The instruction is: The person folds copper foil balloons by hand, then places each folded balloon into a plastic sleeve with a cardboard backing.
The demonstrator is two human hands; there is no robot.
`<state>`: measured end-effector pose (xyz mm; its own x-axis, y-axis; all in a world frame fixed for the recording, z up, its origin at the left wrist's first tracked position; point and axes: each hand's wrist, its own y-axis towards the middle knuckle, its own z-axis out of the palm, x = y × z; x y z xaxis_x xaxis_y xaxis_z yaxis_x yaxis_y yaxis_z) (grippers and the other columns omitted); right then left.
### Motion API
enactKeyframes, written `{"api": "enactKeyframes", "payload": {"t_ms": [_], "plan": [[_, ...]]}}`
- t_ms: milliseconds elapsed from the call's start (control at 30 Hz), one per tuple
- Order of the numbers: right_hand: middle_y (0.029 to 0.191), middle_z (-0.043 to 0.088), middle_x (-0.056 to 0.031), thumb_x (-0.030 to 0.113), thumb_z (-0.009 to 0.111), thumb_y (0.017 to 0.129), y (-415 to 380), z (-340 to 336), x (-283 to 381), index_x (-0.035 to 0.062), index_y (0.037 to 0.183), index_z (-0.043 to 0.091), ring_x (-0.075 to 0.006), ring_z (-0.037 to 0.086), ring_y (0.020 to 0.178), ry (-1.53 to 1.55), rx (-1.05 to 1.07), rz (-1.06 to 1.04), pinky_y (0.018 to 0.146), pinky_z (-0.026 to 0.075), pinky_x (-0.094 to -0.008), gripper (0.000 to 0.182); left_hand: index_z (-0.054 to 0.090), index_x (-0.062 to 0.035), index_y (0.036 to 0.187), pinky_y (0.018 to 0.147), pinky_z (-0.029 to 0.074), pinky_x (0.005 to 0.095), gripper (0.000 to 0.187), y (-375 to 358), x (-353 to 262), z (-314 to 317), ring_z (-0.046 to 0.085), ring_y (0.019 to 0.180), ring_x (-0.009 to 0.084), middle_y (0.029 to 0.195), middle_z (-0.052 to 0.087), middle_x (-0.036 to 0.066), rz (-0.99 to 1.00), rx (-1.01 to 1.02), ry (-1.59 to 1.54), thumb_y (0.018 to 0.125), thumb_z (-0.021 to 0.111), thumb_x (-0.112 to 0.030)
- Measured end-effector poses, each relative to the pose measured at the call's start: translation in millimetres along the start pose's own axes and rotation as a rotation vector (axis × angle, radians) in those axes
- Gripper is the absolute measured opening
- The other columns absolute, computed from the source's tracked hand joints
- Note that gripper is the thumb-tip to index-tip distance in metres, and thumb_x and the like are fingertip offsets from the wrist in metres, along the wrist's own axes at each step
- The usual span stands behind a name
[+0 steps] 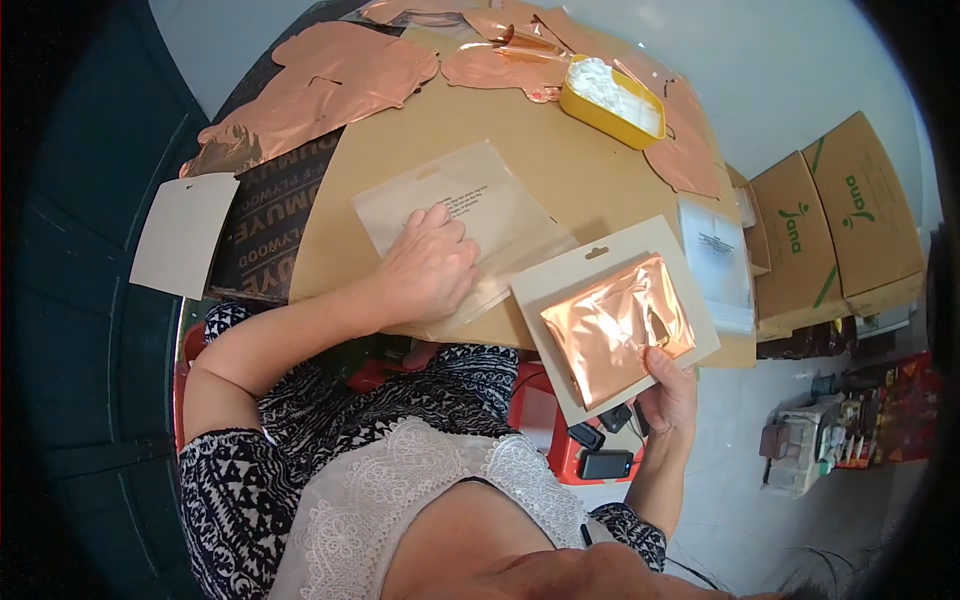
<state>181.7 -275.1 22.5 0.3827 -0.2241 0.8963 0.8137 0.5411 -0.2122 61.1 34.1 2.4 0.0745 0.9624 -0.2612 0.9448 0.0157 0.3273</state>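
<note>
My left hand rests on a clear plastic bag with printed text and a hang hole, lying on the table. Its fingers are curled in and pressed onto the bag, seemingly pinching the film. At the right, my right hand grips a pale backing card by its lower edge, thumb on top and the other fingers hidden beneath. On that card lies a folded, shiny rose-gold foil balloon, held flat under the thumb. The card is tilted and overlaps the table's front edge, close to the bag.
Flat rose-gold foil balloons line the table's back. A yellow tub of white material stands there. More clear bags lie at the right, beside cardboard boxes. A blank card sits left. A red stool holds dark devices below.
</note>
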Motion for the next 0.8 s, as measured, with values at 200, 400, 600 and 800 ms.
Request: {"api": "enactKeyframes", "payload": {"t_ms": [200,400,600,800], "plan": [[0.125,0.059,-0.0124,0.008,0.073,0.079,0.8,2.0,-13.5,0.001,0.135,0.045,-0.025,0.061,0.11,-0.113,0.048,0.217,0.093,0.051,-0.0388,0.063,0.058,-0.0021,0.062,0.075,0.035,0.0418,0.019,7.9,-5.2,4.3,0.049,0.081,0.0294,0.069,0.054,0.012,-0.025,0.033,-0.059,0.076,0.06,-0.015],[0.115,0.064,-0.0129,0.009,0.071,0.08,1.0,7.4,-27.3,0.0012,0.131,0.05,-0.0219,0.066,0.096,-0.032,0.105,0.404,0.071,0.059,-0.0336,0.055,0.056,-0.0027,0.058,0.075,0.035,0.0416,0.018,9.0,-14.4,8.7,0.05,0.078,0.0288,0.064,0.054,0.012,-0.01,-0.001,-0.084,0.073,0.061,-0.013],[0.089,0.068,-0.0134,0.011,0.069,0.084,-2.4,11.8,-34.4,-0.0007,0.124,0.052,-0.0199,0.068,0.06,0.006,0.111,0.388,0.039,0.055,-0.0287,0.045,0.056,-0.0027,0.059,0.074,0.035,0.0414,0.015,6.7,-20.6,10.9,0.05,0.075,0.0288,0.064,0.054,0.012,0.029,-0.022,-0.095,0.071,0.061,-0.01],[0.09,0.068,-0.014,0.01,0.068,0.084,-7.7,7.4,-34.8,-0.0014,0.126,0.05,-0.0202,0.069,0.061,0.065,0.155,0.398,0.039,0.056,-0.0283,0.047,0.056,-0.0024,0.059,0.075,0.035,0.0416,0.014,4.5,-25.4,9.7,0.05,0.076,0.0287,0.064,0.055,0.012,0.039,0.001,-0.112,0.071,0.062,-0.01]]}}
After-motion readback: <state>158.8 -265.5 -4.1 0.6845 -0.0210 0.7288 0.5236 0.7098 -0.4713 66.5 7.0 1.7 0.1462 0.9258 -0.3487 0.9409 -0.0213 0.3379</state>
